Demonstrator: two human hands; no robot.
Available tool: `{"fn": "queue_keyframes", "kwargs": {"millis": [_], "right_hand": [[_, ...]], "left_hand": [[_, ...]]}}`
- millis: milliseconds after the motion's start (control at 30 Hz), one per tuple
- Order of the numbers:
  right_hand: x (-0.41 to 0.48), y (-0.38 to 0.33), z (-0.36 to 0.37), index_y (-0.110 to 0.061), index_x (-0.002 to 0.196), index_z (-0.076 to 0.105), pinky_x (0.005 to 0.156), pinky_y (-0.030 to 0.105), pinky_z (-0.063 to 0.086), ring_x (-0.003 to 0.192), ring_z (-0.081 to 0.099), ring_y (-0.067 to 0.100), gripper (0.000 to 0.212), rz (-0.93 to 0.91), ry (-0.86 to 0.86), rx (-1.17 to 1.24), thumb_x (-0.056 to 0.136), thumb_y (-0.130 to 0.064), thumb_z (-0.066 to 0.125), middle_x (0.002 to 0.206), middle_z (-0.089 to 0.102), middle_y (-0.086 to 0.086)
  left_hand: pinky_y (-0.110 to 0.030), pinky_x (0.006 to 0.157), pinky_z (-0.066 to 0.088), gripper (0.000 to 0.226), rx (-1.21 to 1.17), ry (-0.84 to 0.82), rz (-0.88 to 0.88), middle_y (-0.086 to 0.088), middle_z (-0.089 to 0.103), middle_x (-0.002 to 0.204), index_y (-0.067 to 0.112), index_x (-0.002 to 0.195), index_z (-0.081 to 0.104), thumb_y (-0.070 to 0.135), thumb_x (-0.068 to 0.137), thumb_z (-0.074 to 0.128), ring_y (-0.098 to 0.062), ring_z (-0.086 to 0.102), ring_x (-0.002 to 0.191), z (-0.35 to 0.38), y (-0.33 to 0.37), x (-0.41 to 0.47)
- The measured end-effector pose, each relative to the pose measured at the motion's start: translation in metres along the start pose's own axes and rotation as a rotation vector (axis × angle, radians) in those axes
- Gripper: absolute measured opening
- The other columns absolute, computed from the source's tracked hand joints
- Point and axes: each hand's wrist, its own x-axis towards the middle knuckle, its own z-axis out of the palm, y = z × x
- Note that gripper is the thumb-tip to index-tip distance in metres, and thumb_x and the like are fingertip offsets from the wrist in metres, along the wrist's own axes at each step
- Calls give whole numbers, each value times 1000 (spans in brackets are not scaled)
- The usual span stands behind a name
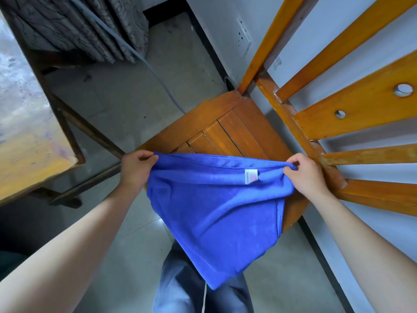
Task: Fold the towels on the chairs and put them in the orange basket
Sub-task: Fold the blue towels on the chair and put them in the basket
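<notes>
A blue towel (216, 213) hangs doubled over in front of me, above the front of a wooden chair seat (228, 132). A small white label shows near its top edge. My left hand (135, 168) pinches the towel's top left corner. My right hand (306, 175) pinches the top right corner. The top edge is stretched nearly level between both hands, and the lower part droops to a point over my legs. No orange basket is in view.
The chair's slatted backrest (352, 105) rises at the right against a white wall. A worn wooden table (29, 141) stands at the left. A patterned curtain (90, 26) and a grey cable (144, 62) lie beyond on the grey floor.
</notes>
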Motion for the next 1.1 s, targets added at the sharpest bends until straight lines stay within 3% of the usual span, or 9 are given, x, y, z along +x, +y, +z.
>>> {"fn": "queue_keyframes", "kwargs": {"millis": [167, 267, 367, 500, 600, 767, 833, 900, 1100], "right_hand": [[-65, 4, -56, -18, 68, 55, 56, 2, 43, 59, 59, -8, 36, 27, -8, 431, 78, 16, 55, 63, 63, -10], [-99, 8, -92, -18, 68, 59, 58, 3, 46, 57, 60, -8, 38, 11, 5, 675, 80, 18, 54, 58, 67, -19], [-129, -6, -129, -28, 67, 73, 63, 6, 49, 63, 64, -4, 12, -76, -14, 954, 62, -33, 82, 65, 70, -15], [-146, -31, -171, -42, 80, 74, 71, 5, 49, 74, 66, -5, 28, -224, -24, 1011, 52, -45, 80, 75, 72, -18], [-147, -49, -191, -39, 84, 74, 77, 10, 51, 85, 67, -3, 52, -309, 63, 1092, 35, -55, 81, 84, 73, -18], [-138, -66, -204, -44, 73, 73, 70, 5, 48, 75, 66, -5, 14, -318, 183, 977, 71, -30, 74, 72, 71, -23], [-135, -70, -209, -43, 72, 73, 72, 6, 48, 73, 66, -4, 32, -338, 234, 974, 46, -61, 78, 70, 71, -21], [-134, -69, -210, -38, 70, 73, 76, 9, 49, 74, 66, -2, 50, -357, 208, 1048, 30, -68, 79, 69, 71, -17], [-144, -49, -177, -24, 69, 72, 77, 16, 52, 79, 67, 8, 9, -351, -66, 1245, 72, -33, 69, 74, 71, -6]], "left_hand": [[2, 53, 38, 18, -39, 25, 64, 0, 59, 80, 3, 102, 65, 1, 84, 62, 3, 53, 60, -42, 16, -54], [3, 55, 38, 19, -75, -26, 216, 20, 63, 60, 14, 81, 70, -3, 83, 63, 15, 54, 52, -80, 29, -96], [-4, 65, 47, 48, -255, -34, 325, 24, 67, 63, 33, 62, 72, -8, 82, 60, 10, 58, 59, -127, 53, -128], [-8, 71, 50, 53, -381, -29, 465, 23, 69, 68, 36, 62, 72, -11, 81, 58, 9, 63, 68, -169, 88, -143], [-7, 74, 47, 25, -447, -48, 603, 24, 69, 73, 40, 68, 70, 16, 72, 64, 9, 62, 76, -193, 122, -151], [-6, 67, 45, 25, -519, -57, 686, 23, 69, 71, 39, 64, 71, 15, 62, 64, 8, 62, 72, -200, 154, -154], [-7, 63, 44, 30, -516, -36, 710, 22, 69, 72, 39, 64, 71, 10, 65, 63, 7, 61, 73, -201, 157, -153], [-7, 63, 43, 40, -517, -3, 686, 22, 69, 71, 38, 63, 71, 1, 71, 58, 7, 61, 73, -201, 155, -151], [-10, 77, 48, 57, -516, 29, 549, 18, 70, 71, 33, 64, 72, -18, 79, 52, 5, 62, 75, -188, 102, -161]]}}
